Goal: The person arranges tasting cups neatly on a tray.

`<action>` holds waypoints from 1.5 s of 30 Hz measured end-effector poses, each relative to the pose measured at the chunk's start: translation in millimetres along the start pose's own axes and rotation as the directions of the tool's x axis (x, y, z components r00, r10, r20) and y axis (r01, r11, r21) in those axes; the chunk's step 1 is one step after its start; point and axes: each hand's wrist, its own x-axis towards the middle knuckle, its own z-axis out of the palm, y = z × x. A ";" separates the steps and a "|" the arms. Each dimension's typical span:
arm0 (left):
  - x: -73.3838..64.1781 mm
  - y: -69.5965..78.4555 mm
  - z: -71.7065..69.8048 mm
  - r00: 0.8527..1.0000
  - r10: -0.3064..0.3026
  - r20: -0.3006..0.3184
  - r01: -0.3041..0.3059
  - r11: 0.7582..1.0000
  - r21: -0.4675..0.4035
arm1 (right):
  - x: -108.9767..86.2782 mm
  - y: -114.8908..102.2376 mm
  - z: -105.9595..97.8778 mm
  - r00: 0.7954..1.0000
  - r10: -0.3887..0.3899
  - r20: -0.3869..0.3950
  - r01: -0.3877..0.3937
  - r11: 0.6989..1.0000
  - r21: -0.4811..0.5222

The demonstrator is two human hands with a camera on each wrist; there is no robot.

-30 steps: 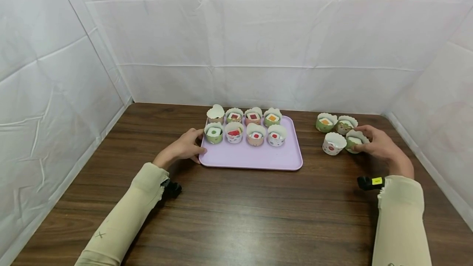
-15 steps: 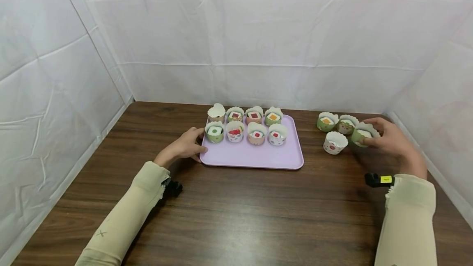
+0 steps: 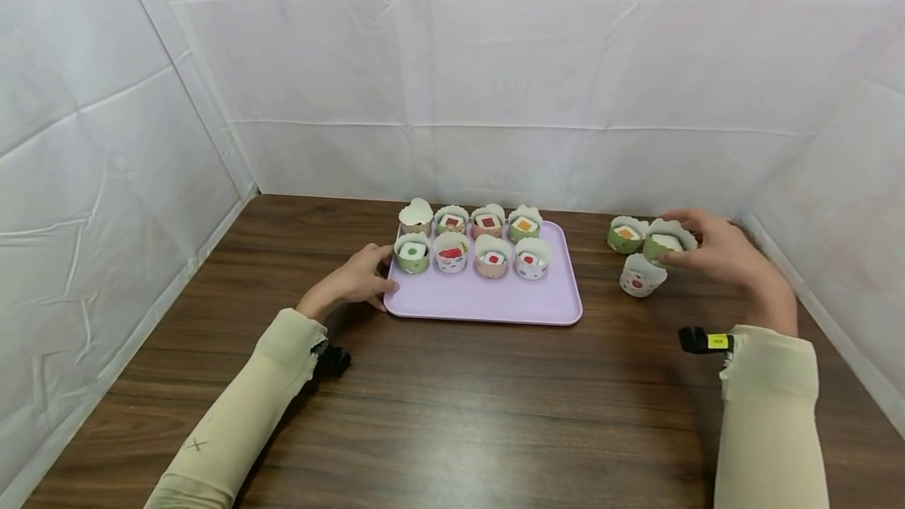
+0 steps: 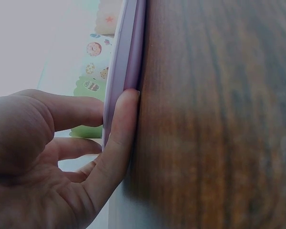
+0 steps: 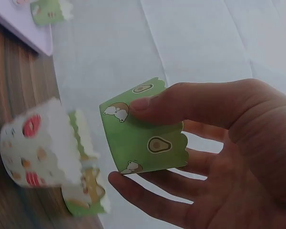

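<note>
My right hand (image 3: 721,254) holds a green paper baking cup (image 3: 659,248) with a white filling, between thumb and fingers. In the right wrist view that baking cup (image 5: 140,136), printed with avocados, is tilted and off the table. Close by stand a white paper cup (image 3: 639,280) with a red print and a green one (image 3: 625,236) with an orange-topped filling. The held cup hides another cup behind it. My left hand (image 3: 357,277) grips the left edge of a lilac tray (image 3: 481,305); the left wrist view shows the fingers (image 4: 117,129) pinching the rim.
Two rows of filled paper cups (image 3: 492,258) stand on the tray's back and middle part. Brown wooden table (image 3: 452,399) surrounds the tray. White sheeting (image 3: 495,61) hangs behind and at both sides.
My right hand has lifted the green baking cup from the right-hand group, first moving right and back, then left, over the cups beside it. The left hand stays at the tray.
</note>
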 end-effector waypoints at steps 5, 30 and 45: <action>1.3 -0.6 0.6 1.000 -0.002 0.007 0.002 1.000 0.001 | 4.7 -11.7 6.5 0.999 0.010 0.039 -0.010 1.000 -0.001; 0.7 0.4 0.4 1.000 -0.006 0.009 0.006 1.000 0.003 | 24.6 -73.5 43.7 0.990 -0.132 0.046 0.132 0.991 0.000; -0.7 0.4 -0.3 1.000 0.000 0.009 0.000 1.000 0.002 | 36.7 -96.5 68.5 0.975 -0.210 0.066 0.213 0.976 -0.038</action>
